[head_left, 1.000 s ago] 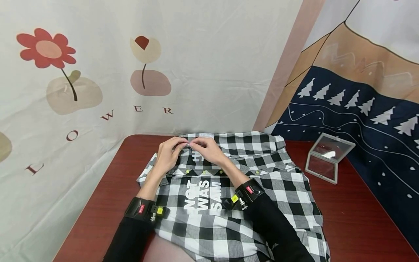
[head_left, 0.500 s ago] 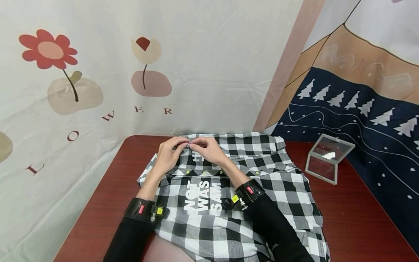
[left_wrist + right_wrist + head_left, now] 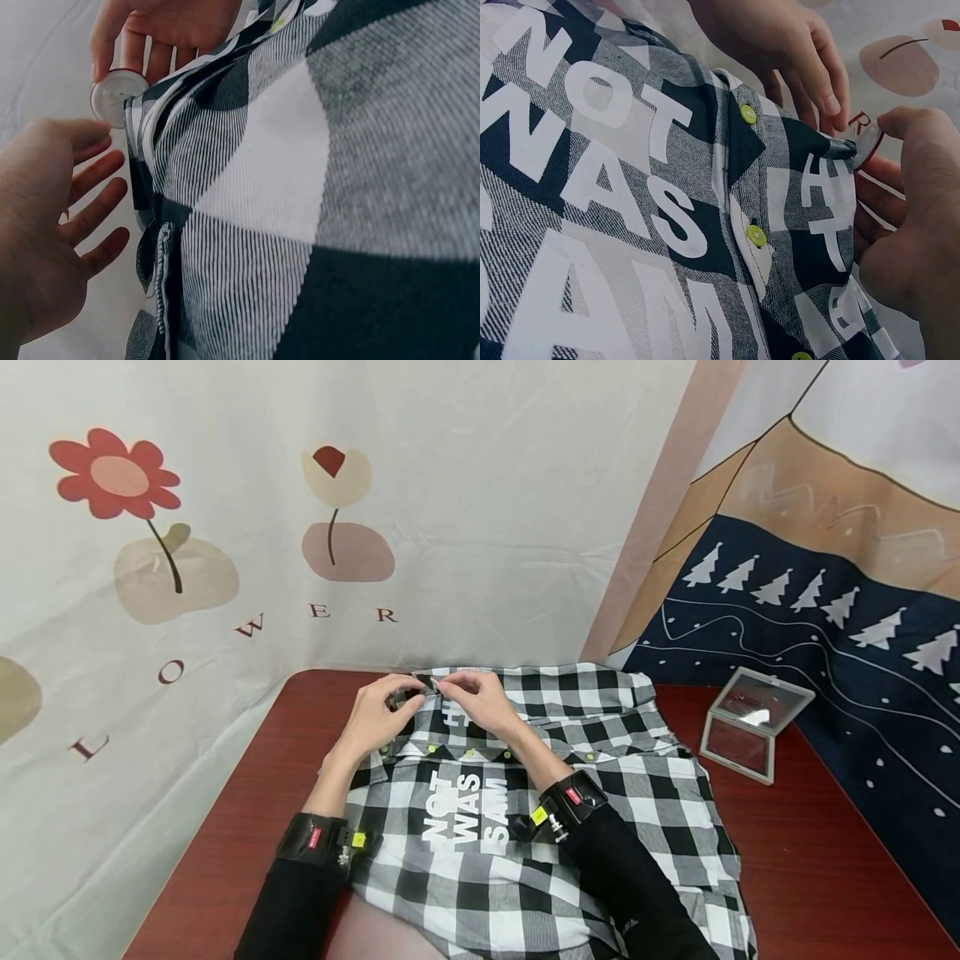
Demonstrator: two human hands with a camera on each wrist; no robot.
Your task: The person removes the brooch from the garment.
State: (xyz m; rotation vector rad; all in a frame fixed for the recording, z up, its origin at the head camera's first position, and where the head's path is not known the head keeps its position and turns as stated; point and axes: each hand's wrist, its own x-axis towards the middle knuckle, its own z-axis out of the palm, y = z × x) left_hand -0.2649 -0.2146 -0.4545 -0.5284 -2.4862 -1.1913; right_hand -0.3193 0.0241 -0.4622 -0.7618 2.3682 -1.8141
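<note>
The clear button (image 3: 111, 97) at the shirt (image 3: 570, 793) edge is pinched by the right hand (image 3: 480, 700), with the open-fingered left hand (image 3: 375, 717) just beside it.

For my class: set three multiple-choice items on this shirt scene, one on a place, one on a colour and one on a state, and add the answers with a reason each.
1. Where does the mirror stand?
A. on the table, right of the shirt
B. on top of the shirt
C. left of the shirt

2. What colour are the small buttons by the lettering?
A. red
B. yellow-green
C. blue

3. What is the right hand doing?
A. lying flat on the table
B. pinching a clear round disc at the shirt's far edge
C. holding the mirror

Answers:
1 A: the mirror is on the table, right of the shirt.
2 B: each of the buttons is yellow-green.
3 B: the right hand pinches the disc; the left hand is beside it.
</note>
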